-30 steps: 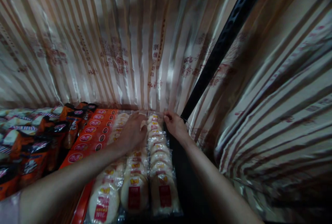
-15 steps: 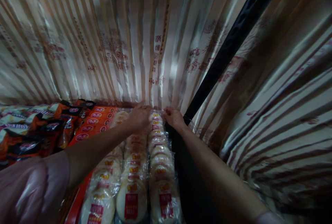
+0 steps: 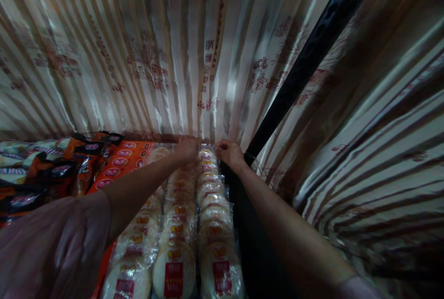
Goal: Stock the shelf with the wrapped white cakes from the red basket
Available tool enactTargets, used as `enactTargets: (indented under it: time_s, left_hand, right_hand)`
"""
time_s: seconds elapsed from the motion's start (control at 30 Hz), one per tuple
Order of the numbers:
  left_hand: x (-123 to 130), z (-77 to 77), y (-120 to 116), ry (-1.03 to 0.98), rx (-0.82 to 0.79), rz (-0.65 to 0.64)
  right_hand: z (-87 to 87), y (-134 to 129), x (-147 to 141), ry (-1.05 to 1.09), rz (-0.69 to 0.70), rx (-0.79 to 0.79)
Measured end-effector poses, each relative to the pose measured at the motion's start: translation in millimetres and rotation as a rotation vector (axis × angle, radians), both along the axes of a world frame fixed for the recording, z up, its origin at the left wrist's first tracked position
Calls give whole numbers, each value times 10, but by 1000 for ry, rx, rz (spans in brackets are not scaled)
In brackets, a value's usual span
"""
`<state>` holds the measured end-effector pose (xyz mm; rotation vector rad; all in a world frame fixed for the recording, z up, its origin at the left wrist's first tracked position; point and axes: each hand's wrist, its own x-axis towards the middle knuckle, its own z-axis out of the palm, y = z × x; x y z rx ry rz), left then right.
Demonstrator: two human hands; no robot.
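Clear packets of round, pale flat cakes lie overlapping in three rows that run away from me. At the far end of the right-hand row, a packet of round flat cakes lies between my hands. My left hand is closed at its left edge, fingers curled and partly hidden. My right hand pinches at its right corner, beside a black post. The dim light blurs exactly where the fingertips meet the wrapper.
An orange printed carton and black-and-orange snack bags lie to the left, with white-blue packets beyond. Behind hangs a pleated, printed curtain. A slanting black perforated post rises at the right rear corner.
The view has shifted slightly, and the left sleeve reaches further into it. Both hands stay at the far end of the right-hand row, with little visible movement.
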<state>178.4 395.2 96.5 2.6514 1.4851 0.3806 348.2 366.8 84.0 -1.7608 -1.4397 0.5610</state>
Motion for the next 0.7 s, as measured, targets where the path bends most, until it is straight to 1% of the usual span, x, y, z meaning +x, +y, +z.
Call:
enactTargets:
  time_s: [0.13,0.23,0.3,0.37,0.53,0.7]
  left_hand:
    - [50,69,-29,-2,-8,45]
    - [72,82,-22,-35,-36,83]
    - [76,78,-14,-60,-38,86]
    - [72,70,-7,-82,-34,94]
    - [55,34,7,-146,-36,105]
    - [43,2,28,-209,-66,98]
  right_hand:
    - [-36,-47,-19,28,-28,7]
    - [-44,-113,-27,-43,-96,24]
    - [-54,-135,-23,-81,-107,35]
    - [-80,-125,-9,-69,-76,47]
    - [-201,-24,50,43,26,78]
    - [-273,8,71,37,38,73]
